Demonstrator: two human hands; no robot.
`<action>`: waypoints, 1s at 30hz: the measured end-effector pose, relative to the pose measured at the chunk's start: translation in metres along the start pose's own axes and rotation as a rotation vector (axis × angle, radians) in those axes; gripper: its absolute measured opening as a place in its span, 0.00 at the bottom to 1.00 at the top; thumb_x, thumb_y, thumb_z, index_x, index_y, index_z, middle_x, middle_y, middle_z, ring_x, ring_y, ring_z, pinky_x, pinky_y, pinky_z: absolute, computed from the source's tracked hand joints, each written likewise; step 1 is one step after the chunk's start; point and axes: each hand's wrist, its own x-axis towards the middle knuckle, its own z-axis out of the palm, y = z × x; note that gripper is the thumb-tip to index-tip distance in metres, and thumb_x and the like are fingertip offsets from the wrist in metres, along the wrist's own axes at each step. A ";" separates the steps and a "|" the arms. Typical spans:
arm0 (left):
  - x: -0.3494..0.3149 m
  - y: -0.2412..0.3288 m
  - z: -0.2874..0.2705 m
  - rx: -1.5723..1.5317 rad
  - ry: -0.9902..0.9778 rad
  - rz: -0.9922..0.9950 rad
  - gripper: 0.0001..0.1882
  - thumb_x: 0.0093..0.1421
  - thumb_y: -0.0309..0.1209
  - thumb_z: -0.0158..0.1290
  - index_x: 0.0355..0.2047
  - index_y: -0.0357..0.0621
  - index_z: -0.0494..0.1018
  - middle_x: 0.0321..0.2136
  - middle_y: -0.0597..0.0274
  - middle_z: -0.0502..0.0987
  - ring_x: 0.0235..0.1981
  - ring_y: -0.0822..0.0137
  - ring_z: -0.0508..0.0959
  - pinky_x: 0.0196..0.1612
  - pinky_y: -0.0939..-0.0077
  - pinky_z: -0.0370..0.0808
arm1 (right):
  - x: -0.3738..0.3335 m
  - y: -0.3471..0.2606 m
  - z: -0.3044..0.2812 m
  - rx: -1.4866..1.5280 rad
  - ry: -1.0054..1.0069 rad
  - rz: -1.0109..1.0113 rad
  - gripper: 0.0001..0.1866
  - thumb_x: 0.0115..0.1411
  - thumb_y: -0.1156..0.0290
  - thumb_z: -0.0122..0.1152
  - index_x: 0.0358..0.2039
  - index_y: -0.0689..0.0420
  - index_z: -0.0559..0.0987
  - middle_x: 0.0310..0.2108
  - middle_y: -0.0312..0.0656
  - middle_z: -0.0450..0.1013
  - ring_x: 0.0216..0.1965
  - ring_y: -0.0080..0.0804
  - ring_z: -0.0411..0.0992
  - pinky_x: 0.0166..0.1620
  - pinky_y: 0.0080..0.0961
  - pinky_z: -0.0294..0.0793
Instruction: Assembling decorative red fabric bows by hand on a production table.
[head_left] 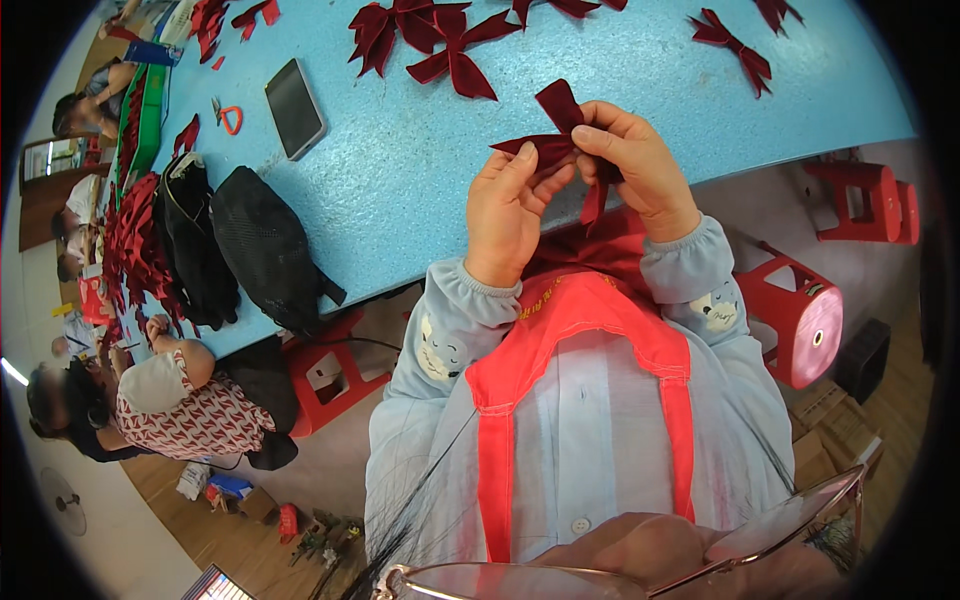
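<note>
Over the table's near edge I hold a dark red velvet ribbon bow (560, 100) between both hands. My left hand (510, 210) pinches one loop of it between thumb and fingers. At the middle of the bow, my right hand (635, 160) closes thumb and fingertips on the crossing of the ribbon. One ribbon end points up and away, and a tail hangs below my right fingers. Part of the bow is hidden behind the fingers. Beyond my hands, several similar bows (462, 55) lie on the blue table (390, 190), with another bow (735, 48) farther right.
Left of my hands lie a phone (296, 110), red-handled snips (231, 120) and two black bags (262, 245). A heap of red ribbon (140, 240) and a green tray (150, 120) are at the far left, near a seated co-worker (190, 400). Red stools (800, 315) stand at the right.
</note>
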 end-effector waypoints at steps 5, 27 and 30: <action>0.002 0.011 -0.001 0.187 0.039 0.247 0.11 0.60 0.29 0.47 0.42 0.36 0.67 0.37 0.60 0.75 0.36 0.71 0.75 0.41 0.78 0.71 | -0.005 -0.011 0.001 -0.331 0.039 -0.098 0.15 0.57 0.71 0.53 0.44 0.61 0.71 0.31 0.34 0.71 0.29 0.18 0.68 0.30 0.15 0.68; -0.006 0.011 -0.013 1.316 0.170 0.764 0.12 0.51 0.20 0.53 0.38 0.40 0.72 0.36 0.58 0.73 0.41 0.64 0.71 0.38 0.75 0.70 | -0.024 -0.006 -0.035 -1.260 0.469 -0.623 0.17 0.50 0.77 0.58 0.44 0.55 0.74 0.39 0.38 0.70 0.40 0.31 0.68 0.40 0.23 0.67; -0.011 0.012 -0.018 1.619 0.012 1.008 0.12 0.48 0.20 0.54 0.35 0.41 0.73 0.36 0.57 0.72 0.43 0.59 0.69 0.39 0.70 0.69 | -0.031 -0.003 -0.042 -1.396 0.393 -0.769 0.13 0.49 0.78 0.58 0.38 0.55 0.76 0.38 0.39 0.69 0.40 0.37 0.67 0.40 0.25 0.67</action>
